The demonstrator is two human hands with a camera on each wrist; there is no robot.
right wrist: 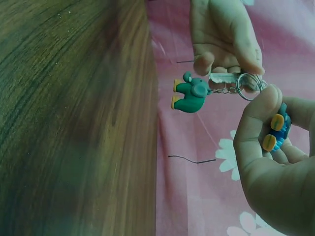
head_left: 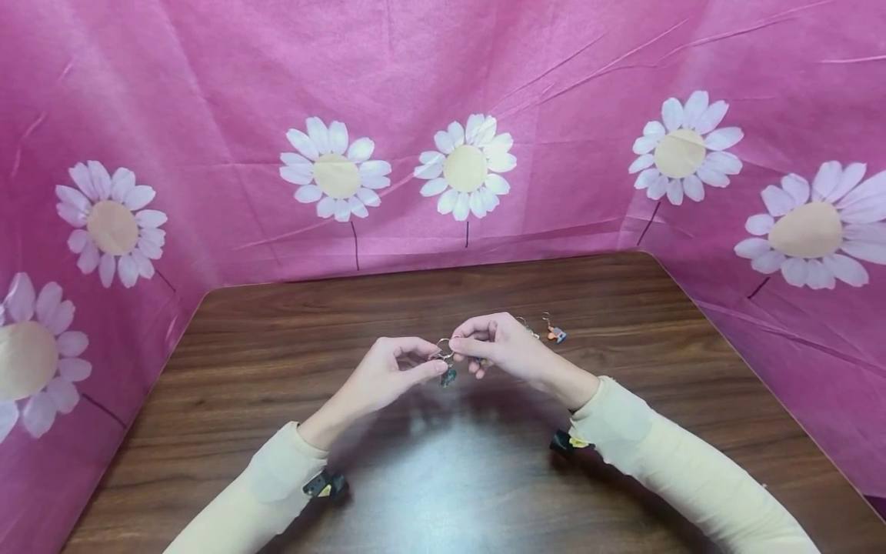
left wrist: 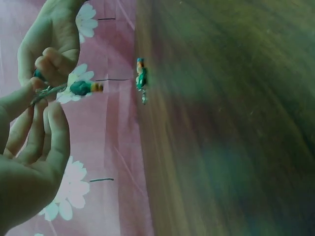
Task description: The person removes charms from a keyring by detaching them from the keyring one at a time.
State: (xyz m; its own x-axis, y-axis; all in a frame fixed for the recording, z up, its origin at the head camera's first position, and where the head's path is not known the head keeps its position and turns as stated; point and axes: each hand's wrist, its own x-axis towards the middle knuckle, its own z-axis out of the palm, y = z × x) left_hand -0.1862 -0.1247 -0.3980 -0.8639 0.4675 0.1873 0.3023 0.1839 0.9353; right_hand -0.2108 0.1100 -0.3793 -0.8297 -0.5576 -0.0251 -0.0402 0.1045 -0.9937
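In the head view, my left hand [head_left: 384,373] and right hand [head_left: 508,350] meet above the table at a silver key ring [head_left: 445,348]. My left thumb and fingers pinch its left side. A green elephant charm [right wrist: 191,93] hangs from the ring on a short chain. Beside it, a silver key blade [right wrist: 224,77] juts out near the left fingers. My right thumb and forefinger pinch at the ring's other side. Against the right fingers sits a small blue figure charm [right wrist: 278,132] with orange feet; its link to the ring is hidden by the fingertips.
On the brown wooden table [head_left: 277,331], a keychain [head_left: 556,333] with a coloured figure lies beyond the right hand. Another keychain [head_left: 529,329] is partly covered by that hand. A pink cloth [head_left: 554,69] with white daisies walls the table's back and sides.
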